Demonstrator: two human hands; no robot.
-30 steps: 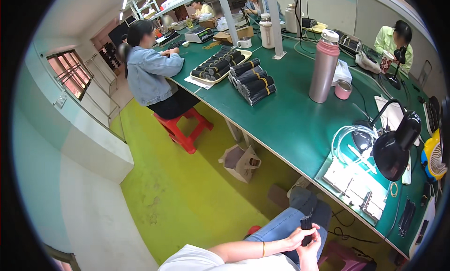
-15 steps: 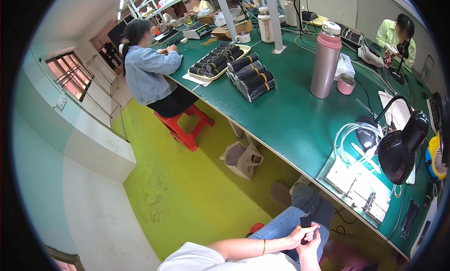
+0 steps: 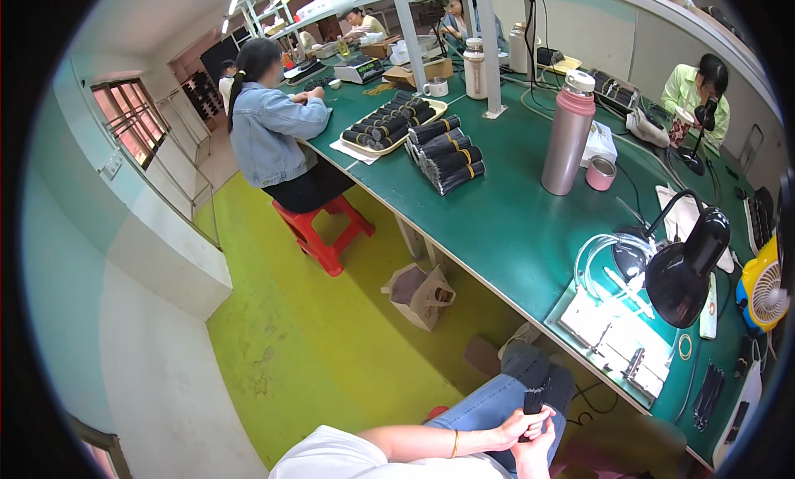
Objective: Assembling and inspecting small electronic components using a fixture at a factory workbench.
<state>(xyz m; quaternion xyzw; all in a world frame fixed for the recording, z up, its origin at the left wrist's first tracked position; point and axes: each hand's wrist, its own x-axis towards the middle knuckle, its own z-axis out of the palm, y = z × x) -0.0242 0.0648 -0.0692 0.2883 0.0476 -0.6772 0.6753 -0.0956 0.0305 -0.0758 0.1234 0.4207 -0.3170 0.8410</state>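
Over my lap, a small upright bundle of thin black wires is held between both hands, its thin ends showing at the top. My left hand, with a bracelet on its wrist, closes its fingers around the bundle. Close against it, my right hand is wrapped round the lower part of the same wires. The fingers hide the bundle's lower end. A lit metal fixture lies on the bench to the right of my hands, and some loose black wires rest beyond it.
The green bench bears a black desk lamp, a pink thermos, banded black wire bundles and a loaded tray. A paper bag stands on the floor. A co-worker sits on a red stool.
The view has shifted slightly, so the bench things sit a little lower and the lamp further left. Both hands keep hold of the wire bundle.
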